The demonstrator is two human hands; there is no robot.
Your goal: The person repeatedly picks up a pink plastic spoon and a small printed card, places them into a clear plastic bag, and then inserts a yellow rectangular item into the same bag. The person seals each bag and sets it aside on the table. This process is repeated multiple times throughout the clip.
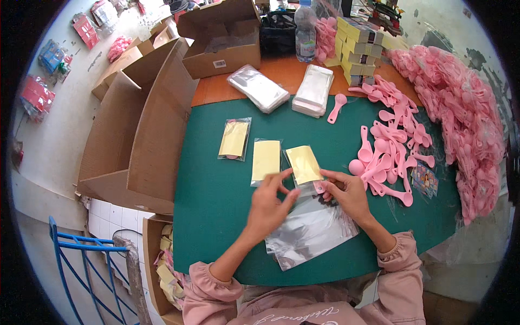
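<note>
A yellow card (304, 164) in a clear plastic bag lies between my hands, with the end of a pink spoon handle (318, 187) showing below it. My right hand (349, 195) pinches the right side of this bag, by the handle end. At its lower left, my left hand (269, 205) has thumb and fingers apart and holds nothing. Under both hands are flat clear plastic bags (314, 233), partly covered. Left of them lie another bagged yellow card (266, 158) and a bagged card with pink showing at its edges (234, 138).
Loose pink spoons (382, 157) are heaped on the right of the green mat (216, 216), beside bulky bags of spoons (460, 119). Farther back are two stacks of clear bags (259, 89), a water bottle (305, 32) and stacked cards (357, 51). Cardboard boxes (157, 124) stand left.
</note>
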